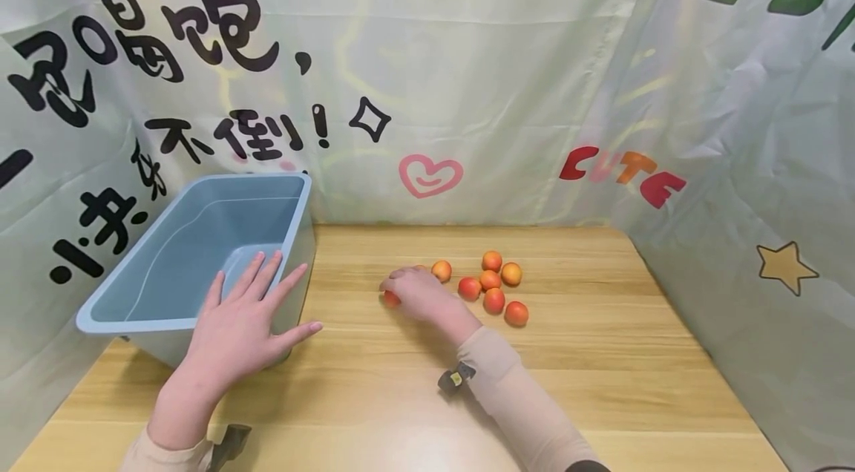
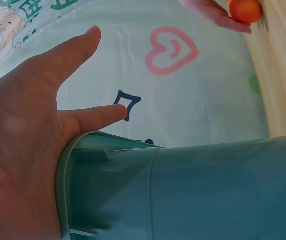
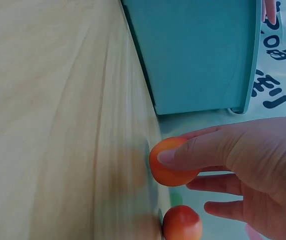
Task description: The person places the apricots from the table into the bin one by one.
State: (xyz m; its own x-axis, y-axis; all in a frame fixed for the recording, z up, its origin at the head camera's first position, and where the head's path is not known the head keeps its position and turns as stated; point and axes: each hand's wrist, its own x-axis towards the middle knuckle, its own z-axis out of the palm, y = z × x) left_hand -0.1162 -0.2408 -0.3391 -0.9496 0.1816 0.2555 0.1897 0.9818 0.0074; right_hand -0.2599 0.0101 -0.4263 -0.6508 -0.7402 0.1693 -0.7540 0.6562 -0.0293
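Note:
My right hand (image 1: pixel 424 295) pinches an orange-red apricot (image 3: pixel 175 177) between thumb and fingers, low over the wooden table. In the right wrist view the thumb lies across its near side, and another apricot (image 3: pixel 183 223) sits just beside the hand. My left hand (image 1: pixel 234 331) has its fingers spread over the near right corner of a blue plastic tub (image 1: pixel 143 325). Seen from the left wrist, that hand lies against the tub's rim (image 2: pixel 61 185) and holds nothing. Part of the tub's inside is hidden behind the left fingers.
Several loose apricots (image 1: pixel 494 300) lie in a cluster right of my right hand, and one more (image 1: pixel 441 271) rests just behind it. A printed cloth (image 1: pixel 508 123) hangs along the table's back and sides. The tub stands at the table's left.

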